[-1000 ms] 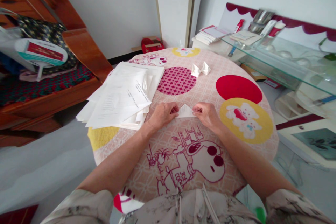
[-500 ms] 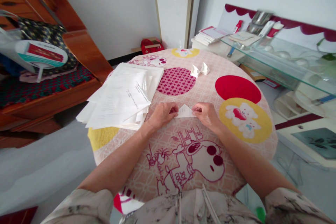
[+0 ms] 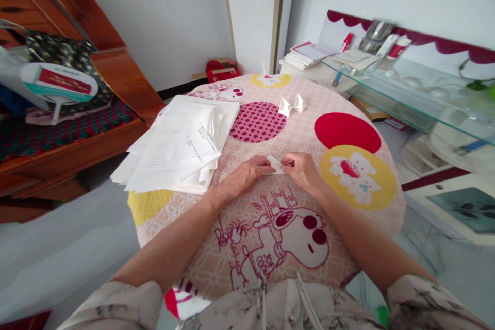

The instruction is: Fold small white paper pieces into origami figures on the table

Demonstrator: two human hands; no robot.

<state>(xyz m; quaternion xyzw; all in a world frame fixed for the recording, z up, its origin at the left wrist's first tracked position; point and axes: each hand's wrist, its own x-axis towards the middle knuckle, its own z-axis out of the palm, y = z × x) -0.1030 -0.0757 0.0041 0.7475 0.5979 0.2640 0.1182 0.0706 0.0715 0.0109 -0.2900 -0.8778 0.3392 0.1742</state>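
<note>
A small folded white paper [image 3: 276, 164] lies on the round table [image 3: 294, 237], which is covered by a pink cartoon-print cloth. My left hand [image 3: 244, 177] presses on the paper's left part with its fingers closed over it. My right hand [image 3: 302, 169] pinches the paper's right end. Most of the paper is hidden between the two hands. Two finished folded paper pieces [image 3: 292, 105] sit further back near the table's middle.
A loose stack of white sheets [image 3: 180, 143] covers the table's left side. A wooden bench [image 3: 69, 129] with a round fan [image 3: 58, 82] and a bag stands at the left. A glass shelf [image 3: 417, 98] with cups and booklets runs along the right.
My hands have drawn closer together over the paper. The triangular shape seen before is now mostly covered, with the left fingers slid rightward onto it.
</note>
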